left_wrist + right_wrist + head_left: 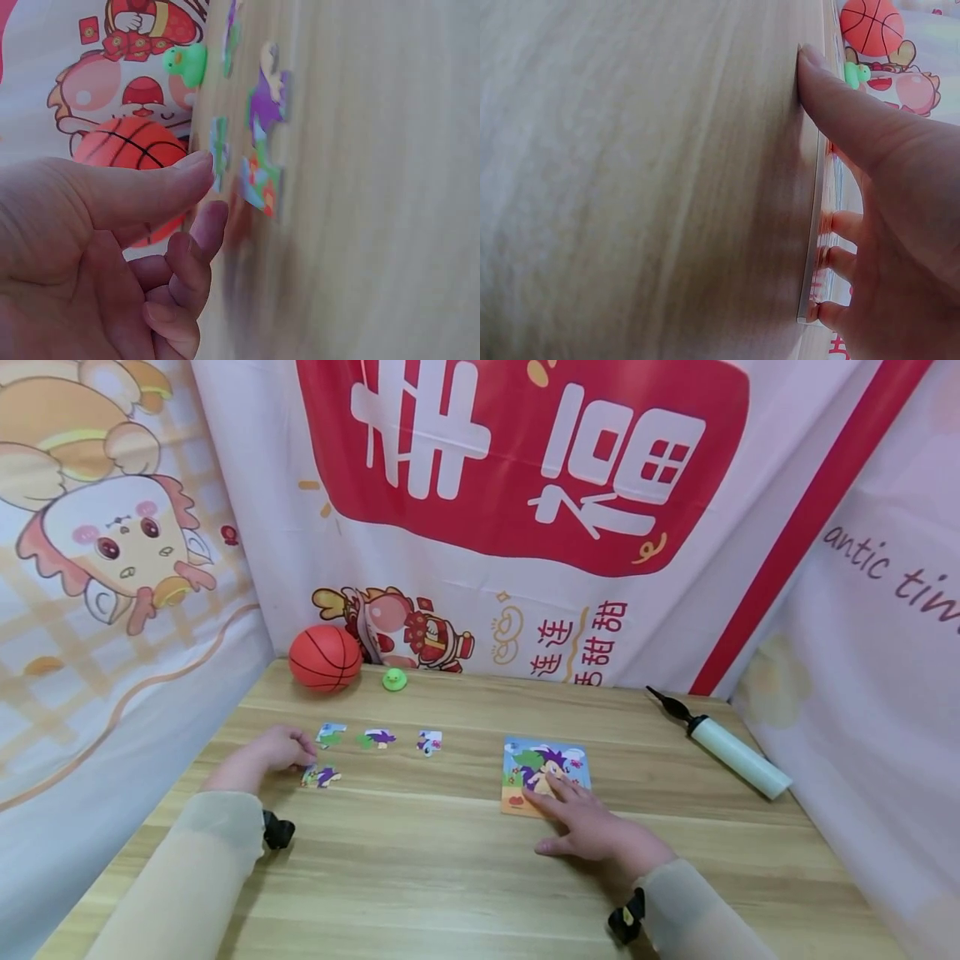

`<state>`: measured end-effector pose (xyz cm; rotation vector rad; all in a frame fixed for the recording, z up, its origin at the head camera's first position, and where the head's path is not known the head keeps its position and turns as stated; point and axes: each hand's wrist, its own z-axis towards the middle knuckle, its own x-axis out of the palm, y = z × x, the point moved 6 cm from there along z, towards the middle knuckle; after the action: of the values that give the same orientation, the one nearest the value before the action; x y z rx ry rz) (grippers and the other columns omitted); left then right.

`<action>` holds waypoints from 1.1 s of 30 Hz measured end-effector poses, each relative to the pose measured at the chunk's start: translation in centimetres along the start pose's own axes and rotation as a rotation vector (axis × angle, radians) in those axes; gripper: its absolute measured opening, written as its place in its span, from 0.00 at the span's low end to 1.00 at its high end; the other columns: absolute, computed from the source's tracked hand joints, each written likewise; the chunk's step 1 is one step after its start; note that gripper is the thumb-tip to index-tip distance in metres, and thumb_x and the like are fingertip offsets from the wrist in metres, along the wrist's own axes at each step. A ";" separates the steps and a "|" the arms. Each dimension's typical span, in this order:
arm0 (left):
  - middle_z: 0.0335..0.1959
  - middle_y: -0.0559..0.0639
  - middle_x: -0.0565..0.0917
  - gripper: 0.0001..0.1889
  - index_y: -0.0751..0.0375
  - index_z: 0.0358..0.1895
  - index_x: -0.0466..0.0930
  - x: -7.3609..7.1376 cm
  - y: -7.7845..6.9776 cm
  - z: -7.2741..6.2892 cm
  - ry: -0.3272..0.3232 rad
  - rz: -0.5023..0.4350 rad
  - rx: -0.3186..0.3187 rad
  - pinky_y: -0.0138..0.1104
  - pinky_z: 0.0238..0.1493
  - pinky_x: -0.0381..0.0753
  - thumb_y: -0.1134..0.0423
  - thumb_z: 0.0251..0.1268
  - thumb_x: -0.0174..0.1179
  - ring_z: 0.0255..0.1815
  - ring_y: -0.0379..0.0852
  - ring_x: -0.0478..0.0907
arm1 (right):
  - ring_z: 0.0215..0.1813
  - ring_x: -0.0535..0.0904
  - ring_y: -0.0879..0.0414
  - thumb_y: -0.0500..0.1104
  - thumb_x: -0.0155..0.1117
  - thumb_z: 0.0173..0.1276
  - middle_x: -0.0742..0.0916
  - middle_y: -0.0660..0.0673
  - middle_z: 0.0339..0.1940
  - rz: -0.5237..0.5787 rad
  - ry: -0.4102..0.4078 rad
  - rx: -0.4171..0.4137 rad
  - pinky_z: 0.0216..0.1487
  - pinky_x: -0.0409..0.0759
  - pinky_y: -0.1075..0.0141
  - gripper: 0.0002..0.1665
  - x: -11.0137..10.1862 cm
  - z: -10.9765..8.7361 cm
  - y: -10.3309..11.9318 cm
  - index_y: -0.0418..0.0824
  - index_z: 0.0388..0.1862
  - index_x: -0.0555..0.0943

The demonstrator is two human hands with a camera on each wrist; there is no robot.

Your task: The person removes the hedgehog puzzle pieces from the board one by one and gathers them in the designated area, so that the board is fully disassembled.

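My left hand (279, 749) is at the left of the table, thumb and forefinger apart with nothing between them. Just below its fingertips lies a jigsaw piece (322, 777) with purple and green print; the left wrist view shows this piece (271, 97) past the thumb tip. More pieces lie in a row behind it: a green and blue one (331, 735), a green and purple one (377, 739) and a blue and white one (430, 742). My right hand (588, 822) rests its spread fingers on a square puzzle board (517, 758) picturing a purple-spined hedgehog, partly covering it.
A red basketball (326, 658) and a small green rubber duck (394, 679) stand at the back left. On the right lies a hand pump (738, 756) with a black nozzle. Printed cloth (480, 568) hangs along the back and sides of the wooden table (420, 877).
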<state>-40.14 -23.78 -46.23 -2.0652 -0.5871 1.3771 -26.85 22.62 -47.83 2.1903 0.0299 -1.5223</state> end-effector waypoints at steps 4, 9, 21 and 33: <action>0.38 0.57 0.77 0.07 0.66 0.38 0.77 -0.1 -1.9 0.2 -0.038 0.031 0.018 0.43 0.40 0.71 0.68 0.61 0.64 0.41 0.54 0.72 | 0.78 0.42 0.34 0.69 0.63 0.61 0.49 0.41 0.81 0.001 0.003 0.003 0.71 0.43 0.36 0.48 -0.1 -0.1 0.1 0.67 0.78 0.56; 0.37 0.57 0.76 0.08 0.64 0.39 0.77 0.7 -6.6 0.7 -0.058 0.068 0.083 0.43 0.37 0.71 0.66 0.61 0.65 0.38 0.53 0.70 | 0.78 0.42 0.34 0.69 0.63 0.61 0.49 0.40 0.81 -0.010 -0.006 0.006 0.71 0.43 0.37 0.48 -0.3 -0.1 0.1 0.67 0.78 0.56; 0.42 0.52 0.80 0.11 0.57 0.42 0.81 9.8 -17.4 5.1 0.017 0.004 0.230 0.42 0.41 0.74 0.61 0.58 0.70 0.39 0.50 0.75 | 0.77 0.43 0.33 0.69 0.64 0.60 0.50 0.39 0.81 -0.011 -0.020 -0.030 0.70 0.45 0.36 0.49 0.1 0.2 0.2 0.64 0.78 0.58; 0.40 0.49 0.80 0.14 0.62 0.44 0.83 20.1 -25.5 5.8 0.112 0.087 0.365 0.42 0.48 0.75 0.65 0.54 0.71 0.42 0.48 0.76 | 0.77 0.43 0.31 0.68 0.63 0.62 0.49 0.39 0.81 0.008 -0.005 -0.035 0.69 0.44 0.33 0.49 0.1 0.1 -0.2 0.65 0.79 0.55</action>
<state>-39.07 9.15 -44.15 -1.8718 -0.1825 1.2955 -26.95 22.77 -48.06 2.1566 0.0460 -1.5122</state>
